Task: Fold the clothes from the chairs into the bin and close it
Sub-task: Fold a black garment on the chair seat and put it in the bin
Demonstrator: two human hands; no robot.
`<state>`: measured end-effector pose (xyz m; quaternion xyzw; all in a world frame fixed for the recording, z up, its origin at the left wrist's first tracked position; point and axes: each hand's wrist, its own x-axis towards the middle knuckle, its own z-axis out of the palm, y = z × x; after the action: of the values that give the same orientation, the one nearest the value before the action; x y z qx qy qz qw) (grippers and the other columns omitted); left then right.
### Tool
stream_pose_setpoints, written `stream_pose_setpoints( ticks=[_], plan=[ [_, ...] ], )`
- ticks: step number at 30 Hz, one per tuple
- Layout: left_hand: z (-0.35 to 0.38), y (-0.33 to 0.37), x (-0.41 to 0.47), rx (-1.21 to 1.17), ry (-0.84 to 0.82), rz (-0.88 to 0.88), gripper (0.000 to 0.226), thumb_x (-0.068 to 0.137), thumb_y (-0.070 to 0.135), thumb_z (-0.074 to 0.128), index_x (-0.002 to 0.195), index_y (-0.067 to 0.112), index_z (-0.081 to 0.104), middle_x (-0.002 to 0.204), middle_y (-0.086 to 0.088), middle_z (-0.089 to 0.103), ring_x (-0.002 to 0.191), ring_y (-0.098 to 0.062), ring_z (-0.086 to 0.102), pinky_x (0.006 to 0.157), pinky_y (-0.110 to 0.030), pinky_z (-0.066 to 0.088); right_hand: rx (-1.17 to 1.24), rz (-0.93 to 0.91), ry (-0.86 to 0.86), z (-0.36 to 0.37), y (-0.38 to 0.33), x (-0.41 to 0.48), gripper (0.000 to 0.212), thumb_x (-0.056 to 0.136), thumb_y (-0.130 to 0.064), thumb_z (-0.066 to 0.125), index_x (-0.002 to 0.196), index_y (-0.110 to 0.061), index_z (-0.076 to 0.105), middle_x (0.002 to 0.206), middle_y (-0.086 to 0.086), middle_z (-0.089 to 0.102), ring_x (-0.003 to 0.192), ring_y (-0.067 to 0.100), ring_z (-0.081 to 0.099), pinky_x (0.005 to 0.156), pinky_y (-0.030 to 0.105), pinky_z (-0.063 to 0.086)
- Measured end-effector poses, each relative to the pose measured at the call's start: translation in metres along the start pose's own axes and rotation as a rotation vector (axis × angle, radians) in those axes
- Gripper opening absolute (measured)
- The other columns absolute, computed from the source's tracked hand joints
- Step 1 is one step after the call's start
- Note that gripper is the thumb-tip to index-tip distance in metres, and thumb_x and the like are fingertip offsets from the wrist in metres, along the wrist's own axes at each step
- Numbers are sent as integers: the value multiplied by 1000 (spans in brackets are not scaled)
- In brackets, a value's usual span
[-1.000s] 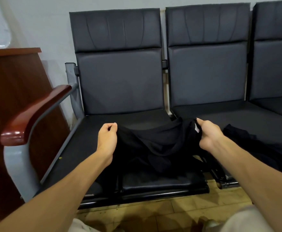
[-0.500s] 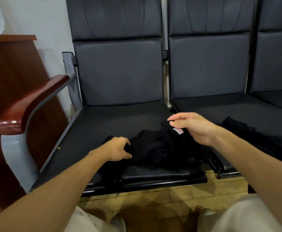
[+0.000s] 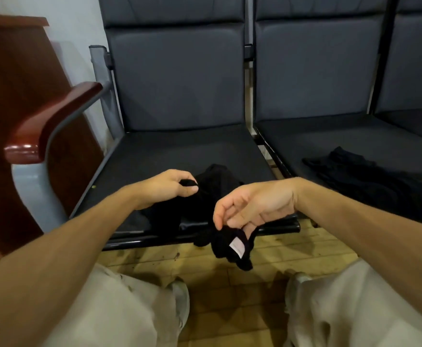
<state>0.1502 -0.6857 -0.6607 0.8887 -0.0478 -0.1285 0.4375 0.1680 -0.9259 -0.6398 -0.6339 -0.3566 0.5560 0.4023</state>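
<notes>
A black garment [image 3: 205, 196] lies bunched on the front of the left chair seat [image 3: 169, 151] and hangs over its front edge. My left hand [image 3: 172, 185] pinches a fold of it on the seat. My right hand [image 3: 252, 206] holds the part with a white label [image 3: 237, 247] in its fingertips, in front of the seat edge and above the floor. A second black garment [image 3: 370, 179] lies spread on the middle chair seat [image 3: 330, 139]. No bin is in view.
The chairs form a joined row with dark padded backs. A red-brown wooden armrest [image 3: 54, 121] stands at the left end, beside a dark wooden cabinet [image 3: 12, 96]. Yellowish floor tiles [image 3: 230, 284] and my light trousers fill the bottom.
My right hand has pulled the labelled end of the garment toward me and down past the seat edge. My left hand moved slightly right and still pinches the cloth. The camera tilted down.
</notes>
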Motion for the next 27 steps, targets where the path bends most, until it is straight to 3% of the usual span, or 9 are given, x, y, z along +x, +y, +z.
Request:
stream_pose_setpoints(
  ticks=[4,6,10,14,17,19,22,25,27],
  plan=[
    [2,4,-16,79,-170,-47,6,93,22,62,92,22,68,84,15,68,81,0,62,77,-22,43,-101,115,485,-11,6,-9,21,100,-7,46,113,-7,63,101,6,65,78,12,64,82,32,57],
    [2,5,-20,197,-206,-65,6,93,26,62,92,28,69,85,19,67,84,2,61,76,-21,42,-74,126,673,-20,8,-13,22,101,-7,43,113,-7,62,110,12,68,82,17,69,81,35,58],
    [4,12,-18,432,-253,-34,3,92,31,63,94,31,65,96,15,64,91,-2,60,78,-21,41,78,105,735,-27,3,-19,21,103,-9,41,111,-3,60,107,16,70,88,29,73,63,31,60],
    [3,20,-17,432,-384,-66,4,93,30,63,92,32,65,90,21,63,85,4,58,76,-19,40,-110,157,893,-34,5,-6,15,100,-12,49,103,-9,63,98,12,70,76,22,71,57,27,56],
    [-3,23,-17,262,-449,-110,10,95,22,59,90,26,67,80,22,65,74,8,59,73,-16,41,-335,310,1082,-52,17,1,13,97,-14,51,97,-13,64,95,7,66,81,19,65,59,23,53],
    [-8,21,-18,193,-439,-115,12,96,22,57,90,25,67,82,21,66,77,7,61,76,-16,41,-511,455,1095,-62,24,3,18,97,-21,53,102,-11,66,93,7,65,82,21,64,60,25,51],
    [-12,13,-16,246,-382,-145,9,95,27,58,92,29,66,87,20,66,84,3,60,75,-16,41,-490,555,991,-70,29,12,38,99,-38,50,113,-5,62,102,8,68,83,20,63,66,28,50],
    [-15,4,-16,479,-392,-209,3,97,32,56,96,32,59,95,16,59,86,-1,55,70,-18,41,-491,555,889,-68,26,28,45,96,-51,47,107,-9,61,98,2,68,83,18,64,70,30,50],
    [-18,-2,-18,573,-406,-244,1,97,33,54,98,33,55,95,16,56,86,-2,53,69,-19,40,-566,568,845,-65,26,40,43,92,-53,53,95,-11,62,85,1,65,73,18,61,63,28,47]
  ],
)
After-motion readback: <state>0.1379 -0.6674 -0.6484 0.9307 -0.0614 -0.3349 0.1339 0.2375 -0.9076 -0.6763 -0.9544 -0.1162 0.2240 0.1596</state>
